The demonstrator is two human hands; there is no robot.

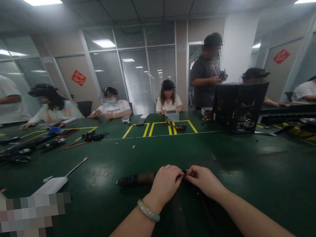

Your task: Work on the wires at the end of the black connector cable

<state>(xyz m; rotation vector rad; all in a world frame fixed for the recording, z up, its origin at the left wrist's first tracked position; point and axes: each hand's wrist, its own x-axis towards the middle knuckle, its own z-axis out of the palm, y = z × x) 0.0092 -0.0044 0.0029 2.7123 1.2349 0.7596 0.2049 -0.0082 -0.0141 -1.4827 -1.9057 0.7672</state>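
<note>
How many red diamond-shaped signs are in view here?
2: the left sign, on a beige panel left of the blinds; and the right sign, beyond the white wall. Others could be hidden behind people.

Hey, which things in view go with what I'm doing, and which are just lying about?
Seemingly part of the job:
dark cylindrical object, partly covered by your left hand
whatever your right hand touches, too small to tell

Apparently just lying about:
white object on the left
wire bundle
black case

Left hand (pixel 165 183) at dark cylindrical tool (pixel 138 179)
</note>
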